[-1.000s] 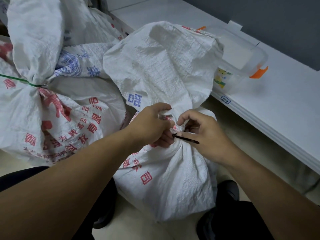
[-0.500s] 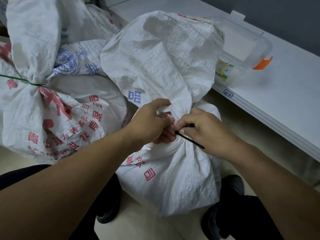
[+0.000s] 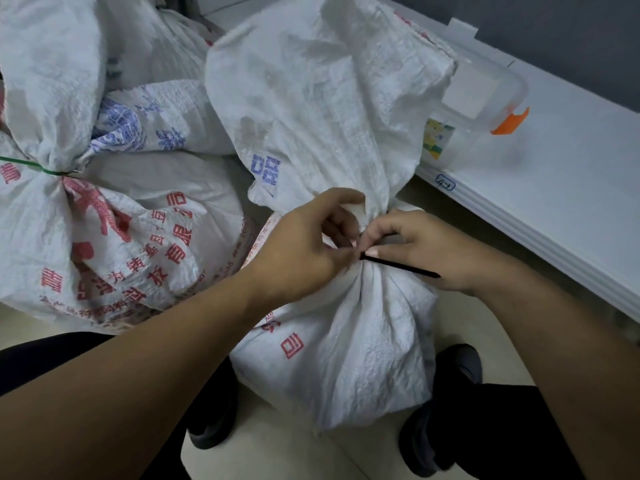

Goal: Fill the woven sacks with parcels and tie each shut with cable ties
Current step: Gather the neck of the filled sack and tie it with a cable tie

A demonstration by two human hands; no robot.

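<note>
standing between the person's feet on the floor, the white woven sack (image 3: 363, 341) has its neck gathered tight. left hand (image 3: 304, 251) grips the bunched neck, fingers curled round it. right hand (image 3: 426, 251) pinches a black cable tie (image 3: 401, 266) at the neck, its loose tail lying across the palm side toward the wrist. second sack (image 3: 114, 244), on the left, is cinched with a green tie (image 3: 31, 167). clear plastic box (image 3: 485, 109) with orange clip sits on the white shelf (image 3: 571, 202) behind.
</note>
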